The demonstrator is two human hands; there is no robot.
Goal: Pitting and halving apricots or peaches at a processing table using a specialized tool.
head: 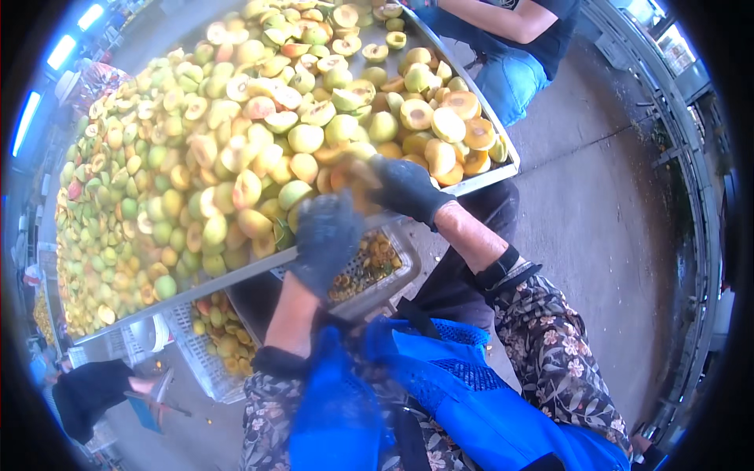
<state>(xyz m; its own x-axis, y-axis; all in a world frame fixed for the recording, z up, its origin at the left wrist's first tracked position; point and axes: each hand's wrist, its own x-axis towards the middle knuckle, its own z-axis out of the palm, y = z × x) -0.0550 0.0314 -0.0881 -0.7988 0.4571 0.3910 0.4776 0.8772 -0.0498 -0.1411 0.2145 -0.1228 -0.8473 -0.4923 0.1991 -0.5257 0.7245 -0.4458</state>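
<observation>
Halved and whole yellow-green stone fruit (306,138) lie heaped on a large metal-rimmed table (483,179). My left hand (330,238), in a dark glove, is at the table's near rim with its fingers curled; whether it holds anything is hidden by blur. My right hand (406,185), gloved alike, reaches over the rim into the near edge of the heap, against blurred orange fruit halves (353,176). Its fingertips are blurred, so its grip is unclear. Below the rim, partly behind my left hand, sits a plastic crate (406,259) holding fruit scraps and pits.
A white perforated crate (188,347) with fruit stands under the table at left. Another person (512,65) sits at the far right side, and more people are at the left edge. A white bucket (150,332) stands below the table. Metal framework runs along the right.
</observation>
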